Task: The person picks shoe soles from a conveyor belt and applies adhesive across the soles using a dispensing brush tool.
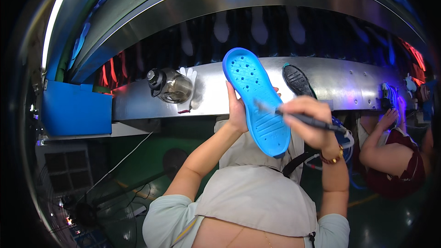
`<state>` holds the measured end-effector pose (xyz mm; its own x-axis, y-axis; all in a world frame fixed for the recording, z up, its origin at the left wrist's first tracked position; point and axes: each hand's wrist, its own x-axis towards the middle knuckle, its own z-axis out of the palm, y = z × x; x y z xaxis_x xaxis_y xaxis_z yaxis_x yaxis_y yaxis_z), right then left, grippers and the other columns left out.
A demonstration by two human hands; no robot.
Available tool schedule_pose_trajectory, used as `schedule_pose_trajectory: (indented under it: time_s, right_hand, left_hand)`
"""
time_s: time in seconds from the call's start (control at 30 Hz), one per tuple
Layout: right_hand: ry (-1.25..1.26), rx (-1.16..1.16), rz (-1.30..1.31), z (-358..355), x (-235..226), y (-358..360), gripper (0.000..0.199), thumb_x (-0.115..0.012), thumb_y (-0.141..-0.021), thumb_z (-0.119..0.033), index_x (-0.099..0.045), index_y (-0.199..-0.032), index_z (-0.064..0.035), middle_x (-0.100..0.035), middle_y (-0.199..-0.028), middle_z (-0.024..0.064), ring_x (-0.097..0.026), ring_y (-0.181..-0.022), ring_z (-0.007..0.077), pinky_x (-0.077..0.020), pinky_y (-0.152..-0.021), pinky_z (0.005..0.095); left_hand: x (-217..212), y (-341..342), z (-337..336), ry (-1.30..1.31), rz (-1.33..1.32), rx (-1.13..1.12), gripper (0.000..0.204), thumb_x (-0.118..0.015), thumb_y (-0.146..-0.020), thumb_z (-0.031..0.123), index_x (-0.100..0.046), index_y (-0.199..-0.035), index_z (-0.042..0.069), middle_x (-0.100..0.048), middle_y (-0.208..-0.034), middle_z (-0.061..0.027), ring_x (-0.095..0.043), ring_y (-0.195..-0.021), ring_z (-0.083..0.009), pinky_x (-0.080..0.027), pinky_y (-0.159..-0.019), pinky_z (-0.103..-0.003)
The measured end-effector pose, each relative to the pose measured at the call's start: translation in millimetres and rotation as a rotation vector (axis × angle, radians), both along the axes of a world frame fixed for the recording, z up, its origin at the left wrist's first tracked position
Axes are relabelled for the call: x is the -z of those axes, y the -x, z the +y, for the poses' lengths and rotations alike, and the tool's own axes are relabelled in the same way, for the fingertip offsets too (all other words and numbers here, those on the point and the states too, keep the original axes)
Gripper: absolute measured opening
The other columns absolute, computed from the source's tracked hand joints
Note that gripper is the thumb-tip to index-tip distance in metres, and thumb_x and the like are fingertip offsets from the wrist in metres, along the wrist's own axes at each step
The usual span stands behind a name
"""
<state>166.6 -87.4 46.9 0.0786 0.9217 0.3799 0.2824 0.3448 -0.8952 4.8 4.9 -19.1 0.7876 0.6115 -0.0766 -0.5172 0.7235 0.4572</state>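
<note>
A bright blue shoe sole (251,87) is held up at a slant in front of me, its ribbed and pitted inner side toward me. My left hand (237,112) grips its left edge, with fingertips showing past the far edge. Closed around a black pen-shaped tool (317,122), my right hand (307,118) is over the lower half of the sole. The tool's pale, brush-like tip is smeared by motion, so I cannot tell whether it touches the sole. Pale tubing shows near the tool's back end.
On the steel ledge (216,96) are a dark clear bottle (173,86), a white glove (192,77) and a black sole (297,80). Behind it, several soles (259,26) lie in a dark channel. A blue box (76,110) stands left. Another person (398,158) works at right.
</note>
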Motion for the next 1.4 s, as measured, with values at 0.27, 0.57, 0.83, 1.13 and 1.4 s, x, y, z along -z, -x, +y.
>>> schedule_pose_trajectory:
  time_s: [0.27,0.57,0.83,1.13,1.4]
  right_hand:
    - [0.063,-0.197,0.133,-8,-5,7,0.016,-0.065,-0.067,0.001,-0.065,-0.083,-0.0011,-0.065,-0.087,0.013,-0.064,-0.079,0.0226,-0.0497,-0.074,0.0293]
    - [0.112,-0.346,0.217,-21,7,-8,0.024,-0.067,-0.068,0.003,-0.064,-0.091,0.0001,-0.065,-0.092,0.0137,-0.062,-0.089,0.0239,-0.0488,-0.081,0.0317]
    - [0.116,-0.399,0.288,-20,19,-10,0.021,-0.065,-0.069,0.003,-0.064,-0.089,0.0006,-0.064,-0.096,0.0128,-0.055,-0.103,0.0264,-0.0423,-0.091,0.0361]
    - [0.14,-0.029,0.639,-25,21,34,0.02,-0.058,-0.076,0.003,-0.058,-0.096,0.0041,-0.062,-0.099,0.0179,-0.059,-0.096,0.0237,-0.0428,-0.089,0.0333]
    - [0.033,-0.026,0.388,-15,3,25,0.02,-0.06,-0.071,0.007,-0.061,-0.091,0.0056,-0.063,-0.096,0.0196,-0.061,-0.092,0.0261,-0.0471,-0.084,0.034]
  left_hand:
    - [-18,5,9,0.092,0.05,-0.26,0.091,-0.011,-0.075,0.077,-0.035,-0.129,0.009,-0.051,-0.114,-0.0193,-0.049,-0.107,-0.0346,-0.038,-0.092,-0.05]
    - [-36,14,27,-0.117,0.117,-0.33,0.092,-0.013,-0.074,0.078,-0.039,-0.123,0.004,-0.052,-0.111,-0.0187,-0.052,-0.101,-0.0319,-0.044,-0.088,-0.046]
    - [-48,20,35,-0.104,-0.034,-0.197,0.095,-0.017,-0.072,0.079,-0.037,-0.125,0.003,-0.051,-0.114,-0.0205,-0.053,-0.102,-0.0334,-0.043,-0.089,-0.047]
    - [-58,10,-14,-0.126,-0.026,-0.22,0.066,-0.033,-0.087,0.049,-0.027,-0.133,0.001,-0.042,-0.128,-0.0199,-0.045,-0.115,-0.0353,-0.035,-0.098,-0.05]
    - [-55,5,-5,-0.051,-0.042,-0.351,0.047,-0.039,-0.089,0.031,-0.041,-0.122,-0.001,-0.056,-0.111,-0.0163,-0.059,-0.096,-0.0234,-0.048,-0.085,-0.035]
